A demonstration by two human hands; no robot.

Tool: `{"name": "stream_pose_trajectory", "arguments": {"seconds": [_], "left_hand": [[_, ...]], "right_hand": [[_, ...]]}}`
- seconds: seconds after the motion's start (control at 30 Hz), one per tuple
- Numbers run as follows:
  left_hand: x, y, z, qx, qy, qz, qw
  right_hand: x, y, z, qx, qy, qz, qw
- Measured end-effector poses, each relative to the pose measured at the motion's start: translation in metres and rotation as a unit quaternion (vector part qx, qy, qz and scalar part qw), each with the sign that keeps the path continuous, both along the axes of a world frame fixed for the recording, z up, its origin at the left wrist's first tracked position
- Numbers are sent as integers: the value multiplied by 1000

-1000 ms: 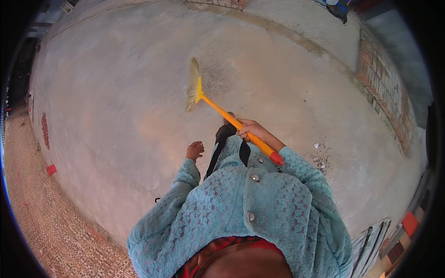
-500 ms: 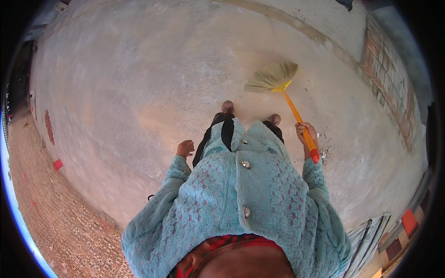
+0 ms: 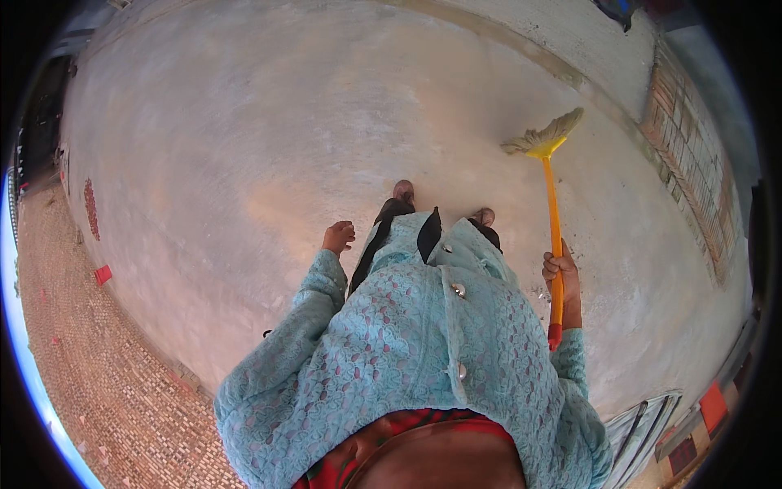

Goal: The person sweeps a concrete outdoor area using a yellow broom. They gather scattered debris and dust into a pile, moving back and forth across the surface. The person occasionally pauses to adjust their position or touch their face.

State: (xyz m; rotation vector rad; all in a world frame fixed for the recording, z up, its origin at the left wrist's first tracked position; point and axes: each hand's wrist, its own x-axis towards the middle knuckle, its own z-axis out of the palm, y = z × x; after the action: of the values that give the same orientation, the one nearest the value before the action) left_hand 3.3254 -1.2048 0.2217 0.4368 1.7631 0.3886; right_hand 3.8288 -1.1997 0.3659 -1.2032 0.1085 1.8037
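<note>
My right hand (image 3: 562, 277) is wrapped round the orange handle of a broom (image 3: 554, 220), below the middle of its length. The handle ends in a red tip near my sleeve. At the far end, a yellow collar holds a fan of pale straw bristles, bent over on the concrete floor (image 3: 326, 114) ahead and to the right of my feet. My left hand (image 3: 339, 236) hangs in front of me at the left, holding nothing, its fingers loosely curled and a little apart.
My shoes (image 3: 404, 191) stand on the concrete. A stack of bricks or tiles (image 3: 688, 155) lies along the right side. Brick paving (image 3: 106, 367) borders the concrete at the left, with a small red piece (image 3: 103, 275) near its edge. A metal frame (image 3: 648, 432) is at lower right.
The broom head has swept to the right, its bristles now bent and bunched. My right hand has moved right and closer to me with the handle. My left hand has risen slightly.
</note>
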Motion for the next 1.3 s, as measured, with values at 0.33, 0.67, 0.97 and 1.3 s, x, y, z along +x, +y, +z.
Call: {"name": "stream_pose_trajectory", "arguments": {"seconds": [0.33, 0.67, 0.97, 1.3], "left_hand": [[-22, -47, 13, -55, 27, 50, 997], [-10, -19, 16, -45, 33, 0, 998], [7, 25, -3, -27, 5, -67, 997], [25, 45, -34, -77, -107, -67, 989]], "right_hand": [[-119, 126, -92, 34, 193, 114, 974], [21, 87, -154, -34, 203, -97, 974], [140, 13, -85, -66, 14, -173, 983], [35, -18, -3, 4, 80, -135, 988]]}}
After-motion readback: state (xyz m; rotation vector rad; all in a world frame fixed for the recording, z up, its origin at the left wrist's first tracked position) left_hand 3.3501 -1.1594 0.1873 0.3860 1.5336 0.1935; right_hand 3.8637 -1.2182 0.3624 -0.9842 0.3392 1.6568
